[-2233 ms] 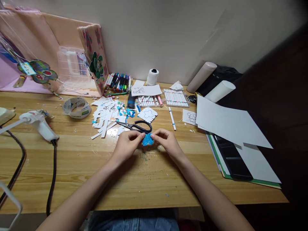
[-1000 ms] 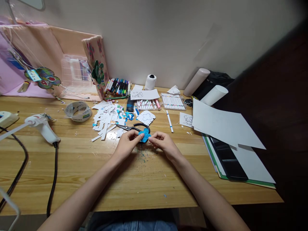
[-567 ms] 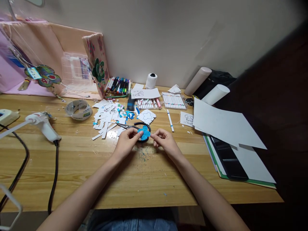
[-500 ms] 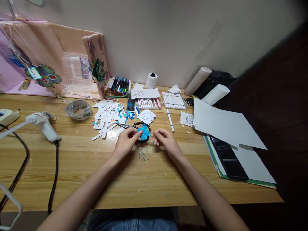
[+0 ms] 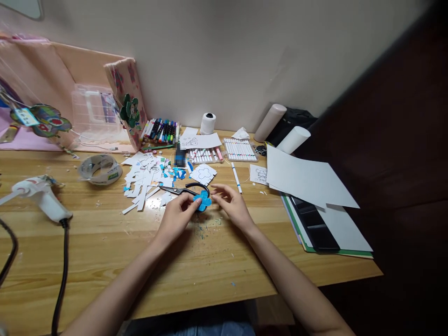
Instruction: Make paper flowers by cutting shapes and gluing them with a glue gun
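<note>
A blue paper flower (image 5: 203, 201) is pinched between the thumb and fingers of my left hand (image 5: 179, 211). Just right of the flower is my right hand (image 5: 229, 205); its fingers are loosely bent and apart, with nothing visible in them. Black-handled scissors (image 5: 189, 188) lie on the table behind the flower, one handle partly hidden by it and by my left hand. Behind the scissors rests a white paper piece with a flower outline (image 5: 204, 174). White and blue paper scraps (image 5: 147, 175) are heaped to the left.
A tape roll (image 5: 100, 169) and a white glue gun (image 5: 45, 196) with a black cord are on the left. Markers (image 5: 161, 130), a marker case (image 5: 241, 149) and a thread spool (image 5: 208, 123) line the back. Paper sheets (image 5: 308, 177) lie at right beside one loose marker (image 5: 236, 178).
The camera view has shifted, so the table things appear further left. My left hand has brought the flower slightly nearer to me, off the scissor handles. My right hand's fingers have uncurled.
</note>
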The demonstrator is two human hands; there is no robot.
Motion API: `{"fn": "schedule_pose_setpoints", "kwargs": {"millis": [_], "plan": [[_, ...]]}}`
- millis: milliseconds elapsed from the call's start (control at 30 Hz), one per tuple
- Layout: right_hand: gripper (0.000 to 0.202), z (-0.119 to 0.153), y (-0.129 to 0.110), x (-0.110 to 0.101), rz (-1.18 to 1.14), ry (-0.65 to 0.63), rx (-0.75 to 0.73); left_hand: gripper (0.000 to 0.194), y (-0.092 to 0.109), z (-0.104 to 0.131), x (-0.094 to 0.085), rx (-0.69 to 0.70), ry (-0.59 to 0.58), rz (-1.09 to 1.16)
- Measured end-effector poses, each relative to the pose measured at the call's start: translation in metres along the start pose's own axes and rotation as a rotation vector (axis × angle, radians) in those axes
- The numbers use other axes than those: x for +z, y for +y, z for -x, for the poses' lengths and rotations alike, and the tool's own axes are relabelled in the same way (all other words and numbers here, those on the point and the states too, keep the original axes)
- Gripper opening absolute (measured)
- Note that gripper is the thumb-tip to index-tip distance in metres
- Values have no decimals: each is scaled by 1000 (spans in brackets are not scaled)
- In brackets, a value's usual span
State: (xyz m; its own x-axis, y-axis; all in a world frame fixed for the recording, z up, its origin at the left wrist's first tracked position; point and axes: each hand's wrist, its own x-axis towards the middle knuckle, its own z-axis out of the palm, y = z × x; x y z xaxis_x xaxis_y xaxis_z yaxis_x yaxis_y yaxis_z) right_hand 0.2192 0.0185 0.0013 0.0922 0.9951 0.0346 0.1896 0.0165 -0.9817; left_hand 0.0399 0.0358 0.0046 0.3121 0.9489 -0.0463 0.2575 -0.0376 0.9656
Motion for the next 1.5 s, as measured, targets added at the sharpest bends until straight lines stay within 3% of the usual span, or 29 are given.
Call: {"fn": "schedule_pose_setpoints", "kwargs": {"millis": [167, 233, 333, 400, 500, 600, 667, 767, 900, 1100, 1167, 1233, 1367, 1500], "plan": [[21, 3, -3, 3, -28, -185, -1, 28, 2, 0, 1, 35, -19, -89], [20, 2, -3, 3, 0, -187, 9, 29, 3, 0, 1, 30, -39, -81], [23, -10, 1, -14, 65, 3, 8, 33, 3, -1, 1, -16, -48, -1], [29, -24, 6, -39, 118, 200, 15, 39, 1, -3, 1, -48, -31, 41], [33, -50, 17, -84, 195, 380, 24, 40, -3, -4, 2, -35, -20, 19], [29, -68, 30, -113, 292, 471, 59, 39, -5, -4, 2, 8, -14, -38], [24, -74, 37, -118, 363, 483, 70, 37, -5, -3, 2, 35, -1, -94], [21, -74, 37, -108, 480, 495, 39, 32, -6, -3, 0, 69, 30, -172], [26, -59, 21, -75, 594, 456, -88, 29, -8, -5, -4, 60, 68, -134], [14, -25, -2, -3, 620, -108, -307, 33, -3, -5, -9, 36, 246, -79], [22, -19, -4, 17, 747, -207, -356, 35, 0, -6, -12, 52, 305, -74], [22, -17, -4, 32, 874, -216, -358, 35, 1, -7, -15, 66, 349, -67], [17, -21, -5, 45, 951, -193, -340, 29, 3, -5, -21, 115, 426, -66], [15, -20, -19, 29, 989, -165, -344, 23, 12, 1, -21, 275, 478, -103]]}}
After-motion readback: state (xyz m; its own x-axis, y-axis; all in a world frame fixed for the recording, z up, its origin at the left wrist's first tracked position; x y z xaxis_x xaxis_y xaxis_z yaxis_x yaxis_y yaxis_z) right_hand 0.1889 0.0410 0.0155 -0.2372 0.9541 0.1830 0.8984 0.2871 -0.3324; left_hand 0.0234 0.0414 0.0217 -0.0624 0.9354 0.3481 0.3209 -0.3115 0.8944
